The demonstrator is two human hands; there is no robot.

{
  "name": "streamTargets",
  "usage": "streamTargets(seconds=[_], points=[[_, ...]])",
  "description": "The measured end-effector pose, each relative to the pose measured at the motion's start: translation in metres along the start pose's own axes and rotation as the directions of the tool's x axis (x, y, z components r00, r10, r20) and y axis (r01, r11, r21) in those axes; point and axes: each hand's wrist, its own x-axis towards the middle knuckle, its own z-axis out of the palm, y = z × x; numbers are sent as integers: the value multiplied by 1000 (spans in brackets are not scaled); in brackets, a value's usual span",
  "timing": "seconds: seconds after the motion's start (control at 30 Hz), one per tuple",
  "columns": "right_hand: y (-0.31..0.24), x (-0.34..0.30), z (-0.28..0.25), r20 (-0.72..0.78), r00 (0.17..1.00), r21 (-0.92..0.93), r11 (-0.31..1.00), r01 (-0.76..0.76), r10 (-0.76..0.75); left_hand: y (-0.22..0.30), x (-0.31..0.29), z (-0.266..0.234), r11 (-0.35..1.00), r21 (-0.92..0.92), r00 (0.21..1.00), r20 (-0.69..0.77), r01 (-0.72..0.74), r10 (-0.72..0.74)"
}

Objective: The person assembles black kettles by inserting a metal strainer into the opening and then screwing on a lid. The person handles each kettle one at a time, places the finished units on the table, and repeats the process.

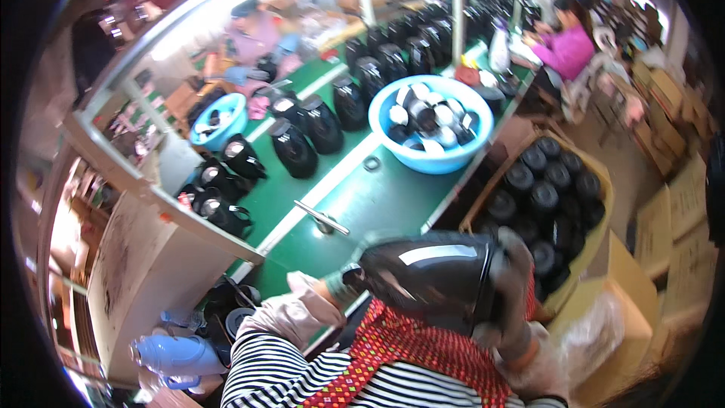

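A large glossy black jug [423,276] lies on its side in front of my body, its narrow end toward the left. My right hand [512,279], in a dark glove, grips the wide end and is blurred. At the narrow end my left hand [345,285] holds the jug; most of its fingers are hidden by the jug. Just beyond, a metal bar fixture [322,217] stands on the green worktable [355,189]. A small dark ring [371,163] lies farther back on that surface.
Black jugs [294,149] stand in rows along the table. A blue basin [430,160] holds white and black parts; a smaller blue basin [219,140] is at left. To the right, a carton [604,219] contains black jugs. A blue bottle [177,355] is lower left. Co-workers [570,51] sit beyond.
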Motion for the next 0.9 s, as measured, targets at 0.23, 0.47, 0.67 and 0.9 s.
streamTargets(seconds=[0.23, 0.47, 0.67, 0.9], points=[[50, -82, 65, 36, 687, 751, 434, -498, 726, 77, -1, -14, 866, 312, 850, -483, 392, -211], [21, -9, 47, 253, 924, 18, 953, -301, 287, 142, 41, 16, 199, 911, 927, -326, 360, -183], [29, 16, 33, 457, 856, -30, 966, -256, 241, 153, 21, 16, 802, 546, 965, -224, 241, -137], [16, 35, 27, 552, 787, -229, 957, -177, 277, 127, -9, 31, 458, 889, 999, 26, -14, -21]])
